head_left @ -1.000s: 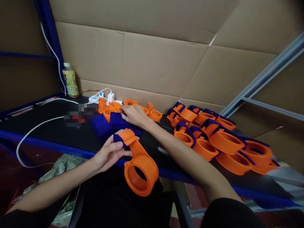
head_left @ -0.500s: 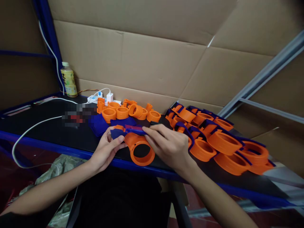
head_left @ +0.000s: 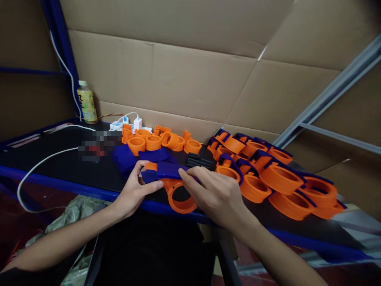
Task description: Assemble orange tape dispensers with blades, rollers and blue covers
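An orange plastic ring holder with a flat arm is held up over the table's front edge. Across its upper side lies a blue strap. My left hand is closed around the holder's left end, its thumb pressed on the near side. On the strap's right part, the fingers of my right hand are closed, index fingertip on top. The right hand covers that end of the strap. Just behind it, black slotted pieces lie on the table. Folded blue straps rest beyond my left hand.
Several bare orange ring holders stand at the back. To the right are piled orange holders with blue straps. A power strip, a white cable and a drink bottle are on the left. Cardboard backs the table.
The holder has shifted slightly down and right and is tilted, so the strap's broad face shows. My right hand has moved down a little, uncovering more of the black pieces.
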{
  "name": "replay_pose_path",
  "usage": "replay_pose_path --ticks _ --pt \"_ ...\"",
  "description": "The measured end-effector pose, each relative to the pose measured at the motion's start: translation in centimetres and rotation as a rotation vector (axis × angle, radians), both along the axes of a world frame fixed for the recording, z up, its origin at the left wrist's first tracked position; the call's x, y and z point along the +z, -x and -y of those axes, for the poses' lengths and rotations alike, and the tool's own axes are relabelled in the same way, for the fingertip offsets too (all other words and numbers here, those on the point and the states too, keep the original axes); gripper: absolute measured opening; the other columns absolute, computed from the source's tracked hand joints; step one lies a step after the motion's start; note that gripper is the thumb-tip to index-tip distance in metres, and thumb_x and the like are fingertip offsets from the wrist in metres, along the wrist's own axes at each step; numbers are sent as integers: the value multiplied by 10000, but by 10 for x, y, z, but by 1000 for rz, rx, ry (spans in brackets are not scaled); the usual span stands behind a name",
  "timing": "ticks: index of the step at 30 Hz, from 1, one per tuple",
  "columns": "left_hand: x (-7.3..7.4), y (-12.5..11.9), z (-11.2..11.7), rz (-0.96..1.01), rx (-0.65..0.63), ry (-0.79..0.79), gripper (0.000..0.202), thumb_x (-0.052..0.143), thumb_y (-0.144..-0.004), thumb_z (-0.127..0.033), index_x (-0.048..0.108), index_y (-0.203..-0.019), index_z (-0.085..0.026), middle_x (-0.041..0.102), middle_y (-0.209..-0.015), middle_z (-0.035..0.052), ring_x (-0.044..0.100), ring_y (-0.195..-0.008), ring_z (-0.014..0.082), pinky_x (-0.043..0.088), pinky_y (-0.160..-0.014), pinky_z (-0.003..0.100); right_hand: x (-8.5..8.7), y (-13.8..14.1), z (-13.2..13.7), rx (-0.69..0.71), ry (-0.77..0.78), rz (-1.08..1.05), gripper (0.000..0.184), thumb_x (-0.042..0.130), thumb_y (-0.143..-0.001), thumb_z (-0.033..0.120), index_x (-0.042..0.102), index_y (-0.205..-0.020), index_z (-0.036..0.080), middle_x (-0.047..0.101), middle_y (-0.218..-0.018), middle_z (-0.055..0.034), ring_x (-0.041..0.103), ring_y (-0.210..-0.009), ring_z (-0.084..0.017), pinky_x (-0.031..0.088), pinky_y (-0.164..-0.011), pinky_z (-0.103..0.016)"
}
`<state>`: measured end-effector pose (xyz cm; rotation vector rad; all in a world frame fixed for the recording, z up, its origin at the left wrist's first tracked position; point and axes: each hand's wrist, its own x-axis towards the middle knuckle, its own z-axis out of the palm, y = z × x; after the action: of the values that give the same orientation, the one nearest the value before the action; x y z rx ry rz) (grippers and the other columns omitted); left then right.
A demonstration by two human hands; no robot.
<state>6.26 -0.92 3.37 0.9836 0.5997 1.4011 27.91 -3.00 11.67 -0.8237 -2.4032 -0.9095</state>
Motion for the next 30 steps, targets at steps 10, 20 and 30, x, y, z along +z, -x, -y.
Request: replay_pose_path --ticks 10,20,30 --pt "3 1 7 -40 29 -22 541 868 -681 -173 552 -1115 -244 668 -995 1 657 -943 195 537 -890 345 9 10 13 -145 3 66 234 468 -958 87 688 -966 165 620 -785 -54 494 -592 -143 327 -492 -319" --pt "15 15 21 -233 84 -308 640 899 -620 -266 637 -1204 -256 643 -1140 57 615 -1018 268 497 -873 320 15 3 12 183 601 -469 272 668 -920 378 700 -1168 271 696 -1113 -65 643 -991 -206 531 -840 -349" --pt "19 18 29 -394 67 -710 751 923 -543 -137 639 -1228 -254 641 -1124 121 614 -1072 358 483 -986 547 -32 9 -2 361 1157 -1023 226 772 -813 424 769 -858 203 584 -798 -20 558 -710 -136 444 -616 -254"
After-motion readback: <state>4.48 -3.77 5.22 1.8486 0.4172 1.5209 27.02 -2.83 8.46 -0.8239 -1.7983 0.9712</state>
